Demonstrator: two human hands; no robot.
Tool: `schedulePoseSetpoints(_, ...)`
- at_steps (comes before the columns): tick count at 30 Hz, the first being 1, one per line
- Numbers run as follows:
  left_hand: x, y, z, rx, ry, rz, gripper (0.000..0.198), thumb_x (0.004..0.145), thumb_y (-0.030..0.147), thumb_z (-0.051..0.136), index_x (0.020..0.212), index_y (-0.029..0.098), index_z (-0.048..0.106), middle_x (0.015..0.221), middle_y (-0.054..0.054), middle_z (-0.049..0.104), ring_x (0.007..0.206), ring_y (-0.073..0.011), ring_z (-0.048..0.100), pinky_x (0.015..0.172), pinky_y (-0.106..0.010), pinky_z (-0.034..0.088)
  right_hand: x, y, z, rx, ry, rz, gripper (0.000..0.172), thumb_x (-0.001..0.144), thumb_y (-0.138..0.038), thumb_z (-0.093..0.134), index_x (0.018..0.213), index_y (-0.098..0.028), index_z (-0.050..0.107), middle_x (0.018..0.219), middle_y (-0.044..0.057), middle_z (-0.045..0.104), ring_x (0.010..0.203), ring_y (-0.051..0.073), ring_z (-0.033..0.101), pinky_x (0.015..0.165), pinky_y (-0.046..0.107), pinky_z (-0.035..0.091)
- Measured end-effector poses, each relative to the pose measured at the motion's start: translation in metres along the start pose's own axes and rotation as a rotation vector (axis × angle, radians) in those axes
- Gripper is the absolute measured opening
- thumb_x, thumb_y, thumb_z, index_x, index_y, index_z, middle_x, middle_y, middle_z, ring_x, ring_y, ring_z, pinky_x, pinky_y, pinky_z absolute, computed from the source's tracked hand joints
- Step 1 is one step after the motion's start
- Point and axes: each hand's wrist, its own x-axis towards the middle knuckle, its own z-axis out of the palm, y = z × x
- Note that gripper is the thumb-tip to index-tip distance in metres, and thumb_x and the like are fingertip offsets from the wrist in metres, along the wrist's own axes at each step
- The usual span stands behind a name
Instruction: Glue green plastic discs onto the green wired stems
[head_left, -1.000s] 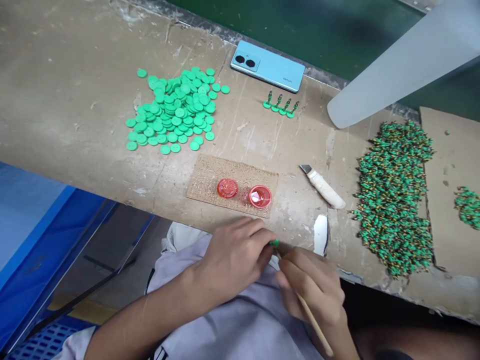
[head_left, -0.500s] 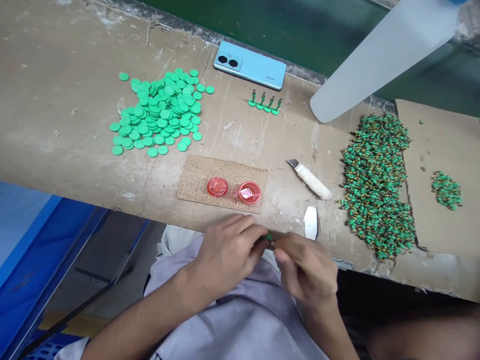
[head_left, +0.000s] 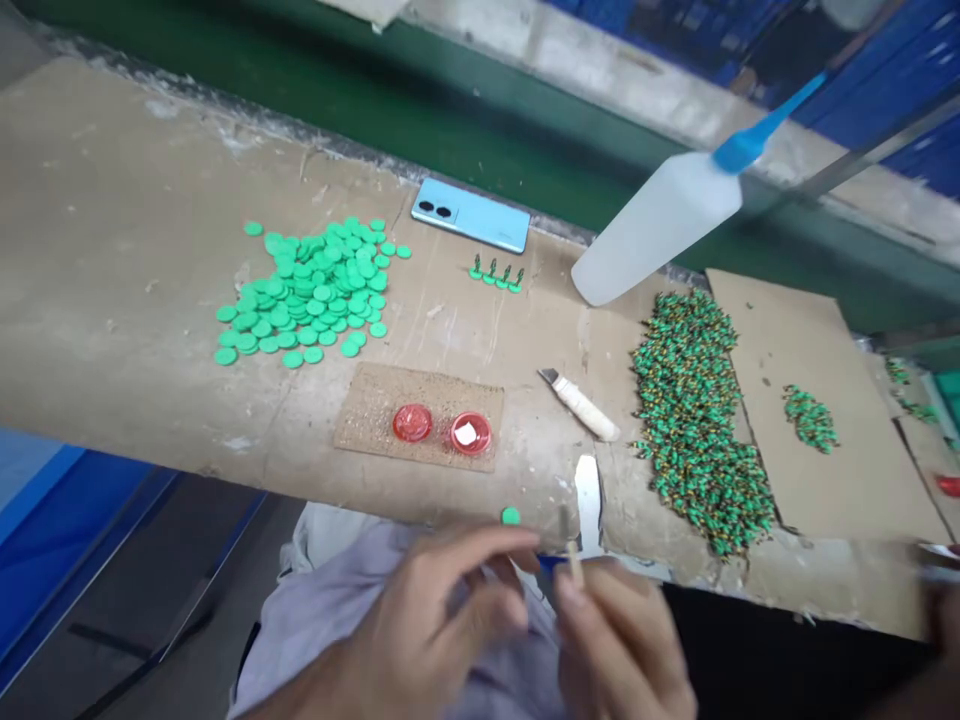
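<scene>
Right hand holds a stick, white strip and knife beyond.

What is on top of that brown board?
On the brown board sit a red cup and, left of it, a round red piece. A white patch shows inside the cup. Beneath both, the board is hidden.

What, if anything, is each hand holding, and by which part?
The right hand pinches a thin pale stick just below its visible end, between thumb and fingers. The left hand, blurred, shows nothing held.
</scene>
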Motion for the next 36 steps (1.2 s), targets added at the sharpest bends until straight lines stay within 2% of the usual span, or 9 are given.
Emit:
schedulePoseSetpoints(5, -0.006, -0.003, 0.010, -0.536, -0.204, -0.293, 0.054, 0.086, 0.062, 0.078, 0.122, 0.023, 0.073, 0.103, -0.010, 0.078, 0.094, -0.0252, 0.076, 0.094, -0.043, 0.062, 0.023, 0.009, 0.018, -0.155, -0.131, -0.312, 0.031, 0.095, -0.019, 0.069, 0.125, -0.019, 0.074, 0.101, 0.009, 0.070, 0.092, 0.021, 0.068, 0.086, 0.032, 0.062)
schedulePoseSetpoints(10, -0.002, -0.011, 0.012, -0.539, -0.072, -0.277, 0.048, 0.089, 0.066, 0.072, 0.104, 0.020, 0.078, 0.098, -0.009, 0.078, 0.099, -0.0262, 0.075, 0.095, -0.042, 0.060, 0.034, 0.019, 0.015, -0.135, -0.184, -0.430, 0.040, 0.097, -0.008, 0.057, 0.135, -0.018, 0.065, 0.103, 0.008, 0.073, 0.094, 0.021, 0.066, 0.089, 0.034, 0.060)
schedulePoseSetpoints(13, -0.007, -0.011, 0.012, -0.559, 0.054, -0.349, 0.054, 0.089, 0.069, 0.069, 0.105, 0.018, 0.073, 0.101, -0.011, 0.079, 0.091, -0.0239, 0.077, 0.080, -0.034, 0.062, 0.047, 0.041, 0.013, -0.101, -0.027, -0.275, 0.045, 0.100, -0.014, 0.054, 0.145, -0.020, 0.053, 0.103, 0.008, 0.070, 0.091, 0.021, 0.065, 0.081, 0.034, 0.059)
schedulePoseSetpoints(15, -0.012, -0.009, 0.012, -0.644, 0.021, -0.418, 0.056, 0.091, 0.070, 0.066, 0.108, 0.017, 0.068, 0.094, -0.010, 0.078, 0.072, -0.0185, 0.076, 0.059, -0.024, 0.056, 0.063, 0.064, 0.015, -0.227, -0.007, -0.012, 0.050, 0.101, -0.023, 0.059, 0.150, -0.017, 0.047, 0.117, 0.014, 0.066, 0.104, 0.027, 0.063, 0.088, 0.042, 0.057)
schedulePoseSetpoints(18, -0.018, -0.005, 0.015, -0.730, -0.162, -0.467, 0.049, 0.097, 0.063, 0.063, 0.106, 0.015, 0.064, 0.072, -0.002, 0.068, 0.043, -0.0059, 0.051, 0.040, -0.016, 0.031, 0.085, 0.099, 0.023, -0.408, -0.227, 0.121, 0.048, 0.104, -0.045, 0.053, 0.136, -0.010, 0.057, 0.123, 0.023, 0.063, 0.111, 0.037, 0.059, 0.095, 0.056, 0.051)
schedulePoseSetpoints(21, -0.022, -0.004, 0.023, -0.776, -0.239, -0.490, 0.042, 0.100, 0.054, 0.062, 0.104, 0.013, 0.065, 0.061, 0.006, 0.049, 0.046, -0.0042, 0.031, 0.042, -0.017, 0.021, 0.089, 0.113, 0.021, -0.355, -0.329, 0.294, 0.037, 0.103, -0.043, 0.050, 0.116, -0.011, 0.065, 0.101, 0.017, 0.064, 0.100, 0.035, 0.060, 0.091, 0.052, 0.051)
schedulePoseSetpoints(26, -0.021, -0.014, 0.043, -0.838, -0.300, -0.626, 0.033, 0.103, 0.049, 0.059, 0.104, 0.016, 0.059, 0.061, 0.009, 0.041, 0.047, -0.0051, 0.021, 0.042, -0.019, 0.018, 0.047, 0.081, -0.024, -0.139, -0.195, 0.508, 0.023, 0.104, -0.039, 0.053, 0.118, -0.022, 0.056, 0.108, 0.009, 0.068, 0.090, 0.024, 0.067, 0.082, 0.038, 0.054)
schedulePoseSetpoints(30, -0.016, -0.027, 0.055, -0.669, -0.386, -0.664, 0.036, 0.106, 0.050, 0.052, 0.104, 0.015, 0.059, 0.065, 0.006, 0.049, 0.045, -0.0049, 0.034, 0.043, -0.020, 0.024, -0.017, 0.052, -0.050, -0.127, -0.015, 0.598, 0.030, 0.103, -0.033, 0.060, 0.131, -0.025, 0.055, 0.109, 0.006, 0.074, 0.087, 0.021, 0.073, 0.076, 0.033, 0.057)
schedulePoseSetpoints(36, -0.016, -0.040, 0.068, -0.473, -0.386, -0.680, 0.040, 0.106, 0.053, 0.049, 0.107, 0.015, 0.061, 0.069, 0.005, 0.048, 0.055, -0.0071, 0.035, 0.049, -0.021, 0.028, -0.068, 0.039, -0.050, -0.154, -0.236, 0.411, 0.027, 0.108, -0.027, 0.050, 0.131, -0.019, 0.060, 0.103, 0.008, 0.072, 0.087, 0.018, 0.073, 0.072, 0.024, 0.056)
